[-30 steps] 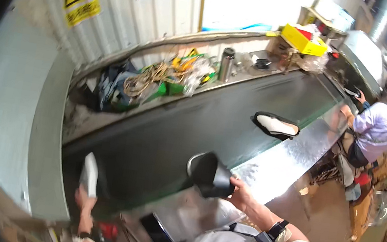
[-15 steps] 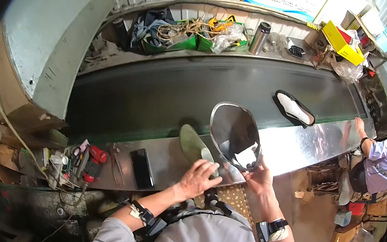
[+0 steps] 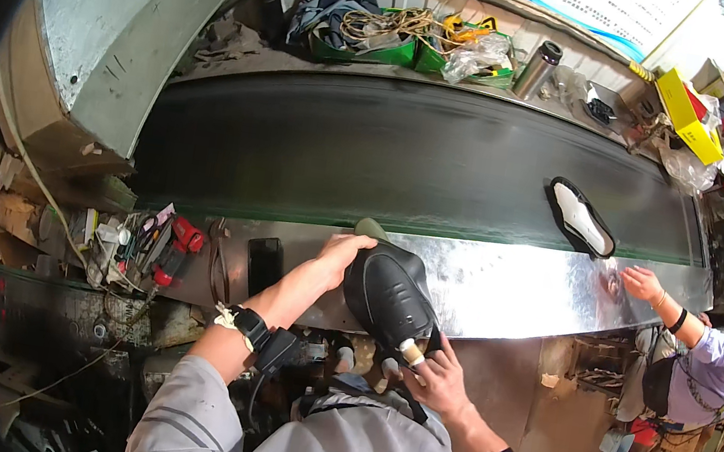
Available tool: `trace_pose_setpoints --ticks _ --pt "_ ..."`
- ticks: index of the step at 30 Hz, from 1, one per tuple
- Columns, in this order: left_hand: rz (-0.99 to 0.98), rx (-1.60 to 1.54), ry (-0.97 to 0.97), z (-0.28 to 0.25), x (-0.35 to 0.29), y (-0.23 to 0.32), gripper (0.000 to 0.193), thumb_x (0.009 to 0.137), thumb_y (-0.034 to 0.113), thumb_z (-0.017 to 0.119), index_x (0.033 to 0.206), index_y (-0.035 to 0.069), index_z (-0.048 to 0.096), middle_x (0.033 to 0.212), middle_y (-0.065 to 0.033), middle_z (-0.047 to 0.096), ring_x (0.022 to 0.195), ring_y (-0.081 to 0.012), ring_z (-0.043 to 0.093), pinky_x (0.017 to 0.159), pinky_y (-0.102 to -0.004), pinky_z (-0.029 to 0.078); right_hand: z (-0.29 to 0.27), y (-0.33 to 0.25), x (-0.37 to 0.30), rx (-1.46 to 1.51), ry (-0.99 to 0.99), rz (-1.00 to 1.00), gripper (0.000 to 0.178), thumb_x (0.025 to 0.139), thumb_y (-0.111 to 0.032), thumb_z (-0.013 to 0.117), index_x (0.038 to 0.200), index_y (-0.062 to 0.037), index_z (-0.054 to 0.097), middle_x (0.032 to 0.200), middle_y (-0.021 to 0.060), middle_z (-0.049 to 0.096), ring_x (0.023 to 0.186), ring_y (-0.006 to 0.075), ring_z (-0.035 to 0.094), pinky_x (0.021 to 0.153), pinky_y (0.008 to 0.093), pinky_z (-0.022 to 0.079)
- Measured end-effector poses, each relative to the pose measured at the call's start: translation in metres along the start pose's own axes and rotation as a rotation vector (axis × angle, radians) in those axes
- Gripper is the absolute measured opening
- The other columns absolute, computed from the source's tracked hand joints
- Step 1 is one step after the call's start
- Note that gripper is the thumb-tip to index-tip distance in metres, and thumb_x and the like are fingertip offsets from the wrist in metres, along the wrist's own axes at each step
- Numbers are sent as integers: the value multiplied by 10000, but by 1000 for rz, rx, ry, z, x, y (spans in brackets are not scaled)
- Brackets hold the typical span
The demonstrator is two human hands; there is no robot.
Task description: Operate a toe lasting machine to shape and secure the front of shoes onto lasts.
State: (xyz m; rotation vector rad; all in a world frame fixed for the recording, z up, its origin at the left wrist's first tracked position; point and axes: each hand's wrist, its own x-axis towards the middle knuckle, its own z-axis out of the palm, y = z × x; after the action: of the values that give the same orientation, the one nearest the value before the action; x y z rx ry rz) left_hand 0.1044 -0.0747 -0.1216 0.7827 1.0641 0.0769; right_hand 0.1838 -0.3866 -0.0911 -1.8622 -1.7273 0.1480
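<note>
Above the metal ledge in front of me is a black shoe upper (image 3: 390,291) with ridged lines across it. A green shoe last (image 3: 370,227) pokes out at its far end. At that far left end my left hand (image 3: 341,256) is closed round the last and the upper, its fingertips partly hidden. Close to my body, my right hand (image 3: 443,383) pinches the near edge of the upper, beside a pale tan stub (image 3: 410,352) that sticks out there. How much of the last sits inside the upper is hidden.
A dark conveyor belt (image 3: 428,161) runs behind the metal ledge (image 3: 502,294). On it lies a black shoe piece with a white sole (image 3: 582,220). A phone (image 3: 263,265), pliers (image 3: 218,261) and a red power tool (image 3: 180,250) are at left. A co-worker's hand (image 3: 644,283) rests at right.
The upper, earlier held open in my right hand apart from the last, is now turned over against it. My left hand has moved to the far end; my right hand has come nearer my body.
</note>
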Motion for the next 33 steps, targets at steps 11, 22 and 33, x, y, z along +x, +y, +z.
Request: trace_pose_setpoints --ticks 11,22,33 --pt "606 618 696 8 59 -11 270 887 281 735 985 30 737 917 -131 733 850 -247 678 785 -365 516 63 35 29 415 294 292 1106 687 -201 927 1554 -7 268 1505 255 372 1390 383 407 1119 443 385" --pt "308 1062 639 59 9 -46 746 735 485 762 1264 22 512 1215 -228 619 1165 -397 598 963 -500 498 48 58 -23 459 38 191 912 751 -189 820 1494 47 347 1443 316 458 1342 495 449 1161 540 328" --pt "484 579 741 19 -45 -47 408 719 356 754 948 34 654 886 -203 706 884 -356 700 794 -439 533 10 51 -9 922 -205 90 1017 852 -182 750 1588 34 84 1620 265 226 1496 393 260 1212 467 212"
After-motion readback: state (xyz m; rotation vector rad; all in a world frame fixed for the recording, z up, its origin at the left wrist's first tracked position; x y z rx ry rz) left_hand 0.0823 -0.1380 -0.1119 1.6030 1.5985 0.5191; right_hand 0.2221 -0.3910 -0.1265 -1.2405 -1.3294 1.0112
